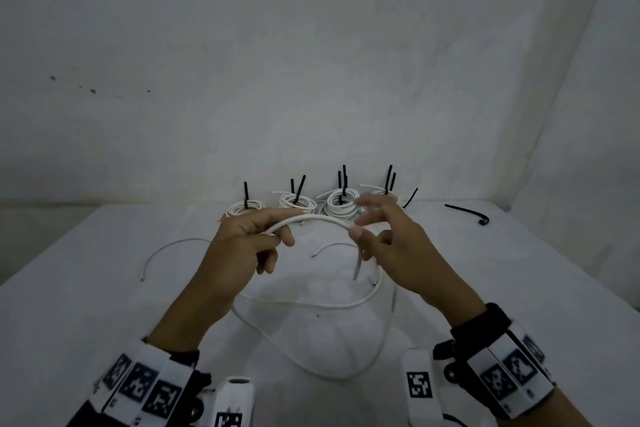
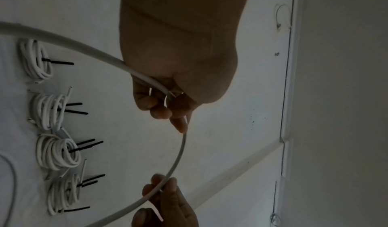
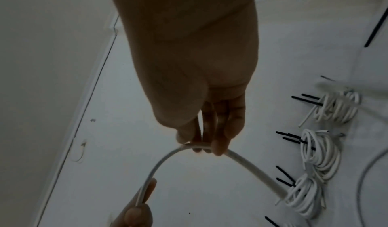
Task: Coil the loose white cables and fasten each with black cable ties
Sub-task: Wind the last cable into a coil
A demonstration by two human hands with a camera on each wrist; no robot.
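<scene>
A loose white cable (image 1: 311,217) arches between my two hands above the table. My left hand (image 1: 277,234) grips it at the arch's left end, fingers curled round it (image 2: 168,96). My right hand (image 1: 358,234) pinches it at the right end between thumb and fingers (image 3: 210,146), its other fingers spread. A short free end (image 1: 358,265) hangs below the right hand. The cable's remaining length lies in a wide loop (image 1: 346,374) on the table. A loose black cable tie (image 1: 467,213) lies at the far right.
Several coiled white cables (image 1: 341,206) with black ties sticking up stand in a row by the back wall, seen also in the wrist views (image 2: 56,151) (image 3: 319,151). Two thin loose wires (image 1: 173,246) (image 1: 332,246) lie on the white table (image 1: 104,305).
</scene>
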